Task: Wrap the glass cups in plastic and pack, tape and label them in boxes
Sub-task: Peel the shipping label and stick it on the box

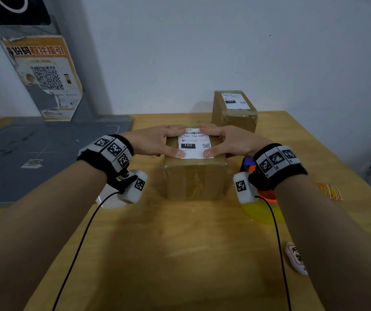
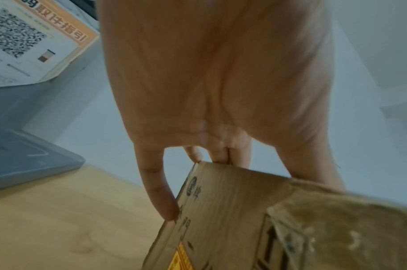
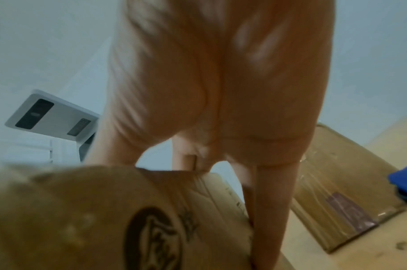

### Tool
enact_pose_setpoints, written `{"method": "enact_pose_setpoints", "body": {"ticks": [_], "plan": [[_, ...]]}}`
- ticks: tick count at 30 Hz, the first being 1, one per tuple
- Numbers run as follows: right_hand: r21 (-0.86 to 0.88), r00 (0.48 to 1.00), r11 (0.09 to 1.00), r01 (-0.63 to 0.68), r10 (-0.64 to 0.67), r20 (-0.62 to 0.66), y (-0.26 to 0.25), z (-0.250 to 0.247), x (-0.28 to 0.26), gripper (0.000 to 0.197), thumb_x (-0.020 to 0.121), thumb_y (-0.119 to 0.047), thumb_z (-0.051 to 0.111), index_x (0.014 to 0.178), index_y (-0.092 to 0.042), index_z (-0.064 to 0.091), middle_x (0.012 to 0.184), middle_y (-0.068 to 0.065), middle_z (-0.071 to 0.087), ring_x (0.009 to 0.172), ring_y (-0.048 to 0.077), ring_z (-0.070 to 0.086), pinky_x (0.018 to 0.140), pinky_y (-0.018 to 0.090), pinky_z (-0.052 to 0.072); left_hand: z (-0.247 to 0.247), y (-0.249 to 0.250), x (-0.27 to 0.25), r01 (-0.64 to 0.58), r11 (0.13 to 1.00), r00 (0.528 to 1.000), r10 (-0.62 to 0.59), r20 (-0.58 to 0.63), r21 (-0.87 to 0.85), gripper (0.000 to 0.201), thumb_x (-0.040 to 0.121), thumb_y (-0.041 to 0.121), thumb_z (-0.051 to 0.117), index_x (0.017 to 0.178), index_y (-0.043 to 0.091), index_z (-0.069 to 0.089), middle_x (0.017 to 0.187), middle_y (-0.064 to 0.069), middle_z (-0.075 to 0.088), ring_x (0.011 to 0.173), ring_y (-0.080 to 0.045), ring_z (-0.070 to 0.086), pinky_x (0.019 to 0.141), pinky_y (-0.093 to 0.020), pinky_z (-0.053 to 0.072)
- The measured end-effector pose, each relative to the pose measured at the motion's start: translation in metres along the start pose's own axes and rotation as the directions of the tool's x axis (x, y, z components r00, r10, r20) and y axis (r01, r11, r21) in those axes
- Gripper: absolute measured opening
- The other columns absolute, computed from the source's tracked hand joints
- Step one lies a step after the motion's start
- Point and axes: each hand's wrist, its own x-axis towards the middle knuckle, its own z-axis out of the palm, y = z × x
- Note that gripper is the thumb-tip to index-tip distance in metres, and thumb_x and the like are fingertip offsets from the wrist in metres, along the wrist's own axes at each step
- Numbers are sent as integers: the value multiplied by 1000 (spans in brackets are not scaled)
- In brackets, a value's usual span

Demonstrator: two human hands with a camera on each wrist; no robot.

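A taped cardboard box (image 1: 195,176) stands in the middle of the wooden table (image 1: 180,254). A white shipping label (image 1: 194,143) marked 102 lies on its top. My left hand (image 1: 173,142) lies flat on the top's left side, thumb and forefinger pressing the label's left edge. My right hand (image 1: 213,142) mirrors it on the right edge. The left wrist view shows the palm (image 2: 209,91) over the box (image 2: 244,219), little finger down its side. The right wrist view shows the right hand (image 3: 221,91) on the box (image 3: 105,219). No glass cups show.
A second taped, labelled box (image 1: 234,111) stands behind, near the wall. An orange and yellow tape dispenser (image 1: 263,207) sits under my right wrist. Stickers (image 1: 330,190) lie at the right edge. A grey platform (image 1: 45,158) and a QR poster (image 1: 45,77) are at the left.
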Motion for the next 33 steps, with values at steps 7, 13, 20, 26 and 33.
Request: {"method": "enact_pose_setpoints", "body": {"ticks": [7, 13, 20, 26, 33], "plan": [[186, 993, 981, 57, -35, -116, -5, 9, -21, 26, 84, -33, 85, 110, -30, 82, 115, -28, 73, 107, -13, 64, 98, 26, 52, 6, -5, -5, -118, 993, 993, 119, 16, -27, 42, 97, 41, 65, 139, 42, 60, 159, 31, 31, 154, -3, 4, 125, -41, -8], [236, 982, 967, 93, -50, -184, -6, 16, -32, 19, 85, -28, 84, 103, -24, 84, 102, -13, 80, 102, 9, 73, 79, 27, 60, 16, -4, -4, -243, 946, 966, 257, 37, -215, 32, 103, 8, 55, 107, 31, 77, 130, 34, 62, 129, 29, 33, 119, -29, -22], [309, 989, 951, 28, 20, -149, -16, 27, -45, 18, 87, -24, 82, 105, -25, 83, 113, -15, 77, 101, 14, 72, 54, 29, 59, 19, 1, -26, -202, 937, 979, 199, -39, -284, 24, 102, 10, 60, 116, 22, 76, 134, 25, 63, 119, 38, 31, 119, -14, 7], [322, 997, 946, -18, 43, -70, -36, 41, -65, 20, 85, -22, 84, 105, -19, 84, 111, -11, 78, 109, 15, 70, 67, 35, 65, 18, 30, -47, -12, 983, 979, -26, -202, -185, 34, 92, 6, 67, 109, 32, 80, 114, 20, 69, 111, -1, 60, 88, -8, 44], [442, 978, 897, 9, 84, -190, -50, 47, -103, 20, 94, -33, 76, 92, -13, 80, 79, 11, 77, 82, 38, 77, 78, 50, 65, 53, 87, -49, 335, 928, 918, -283, -277, 165, 93, 65, 78, 72, 138, 23, 58, 152, -10, 43, 134, -35, 48, 108, -51, 45]]}}
